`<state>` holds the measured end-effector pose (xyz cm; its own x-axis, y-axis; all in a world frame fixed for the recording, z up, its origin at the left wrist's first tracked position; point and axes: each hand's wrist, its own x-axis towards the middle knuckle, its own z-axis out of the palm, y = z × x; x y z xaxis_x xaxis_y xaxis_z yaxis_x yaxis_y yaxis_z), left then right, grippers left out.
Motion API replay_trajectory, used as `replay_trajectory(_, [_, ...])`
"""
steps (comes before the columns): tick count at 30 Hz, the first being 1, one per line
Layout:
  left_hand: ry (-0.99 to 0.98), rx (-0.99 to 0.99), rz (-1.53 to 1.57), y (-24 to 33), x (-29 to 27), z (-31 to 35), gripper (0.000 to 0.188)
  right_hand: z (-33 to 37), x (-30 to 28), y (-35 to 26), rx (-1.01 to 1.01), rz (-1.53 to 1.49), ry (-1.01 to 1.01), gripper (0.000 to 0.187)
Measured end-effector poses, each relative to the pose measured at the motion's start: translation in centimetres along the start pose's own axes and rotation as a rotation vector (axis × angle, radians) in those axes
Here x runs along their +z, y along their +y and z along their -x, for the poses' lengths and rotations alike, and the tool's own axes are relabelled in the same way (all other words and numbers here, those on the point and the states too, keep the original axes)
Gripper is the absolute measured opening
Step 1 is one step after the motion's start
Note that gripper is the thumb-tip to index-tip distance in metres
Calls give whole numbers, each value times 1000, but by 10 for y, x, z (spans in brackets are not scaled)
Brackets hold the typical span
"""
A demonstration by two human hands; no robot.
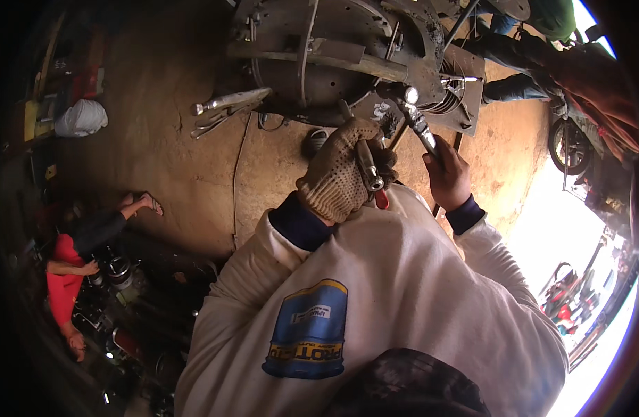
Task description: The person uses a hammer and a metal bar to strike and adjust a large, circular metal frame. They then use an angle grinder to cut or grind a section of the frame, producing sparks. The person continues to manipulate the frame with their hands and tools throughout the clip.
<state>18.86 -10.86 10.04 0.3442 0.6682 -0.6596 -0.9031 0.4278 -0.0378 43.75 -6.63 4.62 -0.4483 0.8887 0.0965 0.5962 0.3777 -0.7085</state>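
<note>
Nearest the lens: dark patterned fabric (pixel 406 389) at the lower edge, then the wearer's white shirt (pixel 417 278), bearing a blue-and-yellow print of a drum.

Containers: a pale, rounded bundle (pixel 81 118), sack-like, sits at the left of the frame; contents hidden. A grey cylindrical object (pixel 119 272), lower left, may be a vessel; too dark to tell.

Surface and room: brown floor (pixel 160 139), stained and worn, with a thin cable (pixel 240 174) running down it left of centre. At the upper right a small metal counter (pixel 476 97) carries a coil of wire (pixel 446 101). A person in red (pixel 64 285) is at the lower left. A green garment (pixel 552 17) on another person shows upper right, a wheel (pixel 569 147) below it. Strong daylight along the right side.

Work: a round metal plate (pixel 278 80), top centre, dark and dull, with holes and bars across it. Silver locking pliers (pixel 233 101) project from its left edge.

Hands: the left hand (pixel 344 167), in a dotted knit glove, centre of frame, is clenched around a silver tool (pixel 367 163) with a rounded end; a small red part (pixel 382 199) shows just below. The bare right hand (pixel 450 177), right of centre, grips a hammer (pixel 421 125), its shaft mottled and head bright-faced, near the plate's lower right edge. Contact between head and plate: cannot tell.
</note>
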Motion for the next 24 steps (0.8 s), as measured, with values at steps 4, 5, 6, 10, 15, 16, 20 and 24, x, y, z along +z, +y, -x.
replay_trajectory(4, [9,41,40,-2,-2,-2,18,-26,-4,2,-84,103,68,36])
replay_trajectory(5, [10,6,-21,0,2,1,18,-41,-6,0,-73,126,109,35])
replay_trajectory(6, [19,15,-13,-1,2,0,19,-57,-7,-2,-59,144,156,34])
replay_trajectory(10, [-23,-40,-27,2,0,-4,24,-171,-31,-11,-44,172,74,32])
replay_trajectory(15, [43,-82,-180,7,20,4,27,-304,-11,57,-605,769,-127,31])
replay_trajectory(16, [60,-62,-153,5,18,4,27,-317,-2,47,-722,916,-221,23])
replay_trajectory(20, [42,-42,-127,1,17,-1,29,-332,7,63,-689,737,-313,23])
replay_trajectory(24, [105,-88,-69,4,29,3,28,-269,-12,-20,-500,516,-47,28])
